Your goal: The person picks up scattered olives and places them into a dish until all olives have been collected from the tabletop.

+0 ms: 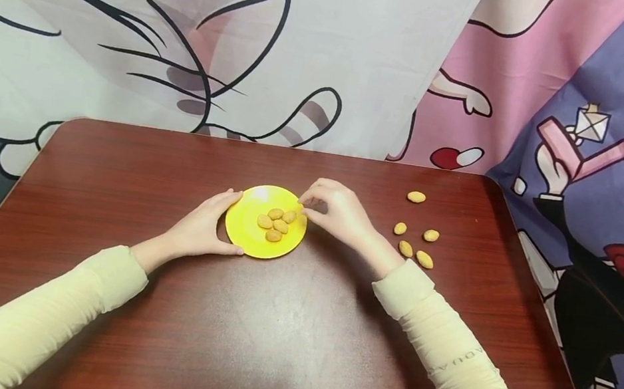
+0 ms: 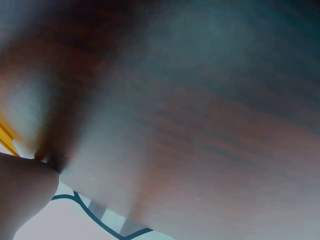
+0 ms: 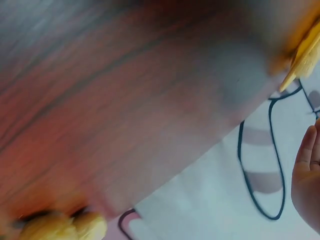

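Note:
A round yellow plate (image 1: 247, 240) lies on the table, with several yellow-brown oval nuts (image 1: 273, 236) near its middle. My left hand (image 1: 196, 226) grips the plate's left side, thumb at the near rim and fingers at the far rim. At the plate's right rim, my right hand (image 1: 338, 210) bends its fingers loosely over the edge, and no nut shows between thumb and fingertips. The right wrist view catches the plate (image 3: 306, 47) at its upper right. A thumb or finger of the left hand (image 2: 25, 195) fills the lower left corner of the left wrist view.
Several more nuts (image 1: 424, 260) lie scattered to the right, beyond my right wrist; blurred ones (image 3: 45, 227) show low in the right wrist view. The dark red wooden table (image 1: 264, 349) ends at a cartoon-printed cloth (image 1: 368, 62) behind and at the right.

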Demonstrator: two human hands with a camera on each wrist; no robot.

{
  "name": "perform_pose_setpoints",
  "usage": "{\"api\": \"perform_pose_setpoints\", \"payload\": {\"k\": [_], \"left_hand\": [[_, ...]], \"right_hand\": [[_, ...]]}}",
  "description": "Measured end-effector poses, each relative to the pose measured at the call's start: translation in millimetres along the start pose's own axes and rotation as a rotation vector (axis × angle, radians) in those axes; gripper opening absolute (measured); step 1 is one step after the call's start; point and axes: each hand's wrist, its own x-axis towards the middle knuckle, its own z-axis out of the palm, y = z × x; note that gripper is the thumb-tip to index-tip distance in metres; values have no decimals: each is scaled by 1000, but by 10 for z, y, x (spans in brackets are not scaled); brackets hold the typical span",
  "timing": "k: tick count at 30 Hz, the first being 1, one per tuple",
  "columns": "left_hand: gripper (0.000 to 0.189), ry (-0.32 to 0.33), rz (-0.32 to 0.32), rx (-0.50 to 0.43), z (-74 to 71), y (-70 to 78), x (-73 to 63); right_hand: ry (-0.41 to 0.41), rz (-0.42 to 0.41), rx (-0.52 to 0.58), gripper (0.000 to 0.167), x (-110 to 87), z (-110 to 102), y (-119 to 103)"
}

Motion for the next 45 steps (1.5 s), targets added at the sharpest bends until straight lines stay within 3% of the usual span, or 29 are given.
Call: {"api": "perform_pose_setpoints", "payload": {"k": [8, 22, 32, 45], "left_hand": [[116, 5, 2, 3, -2, -13, 6], [116, 3, -7, 13, 5, -53, -1], [116, 3, -10, 13, 15, -58, -1], [115, -6, -16, 15, 13, -37, 1]], "right_hand": [[80, 66, 54, 17, -86, -242, 236], [218, 199, 16, 16, -376, -683, 721], [259, 352, -11, 17, -580, -879, 1081], [259, 458, -45, 23, -767, -964, 1430]]}}
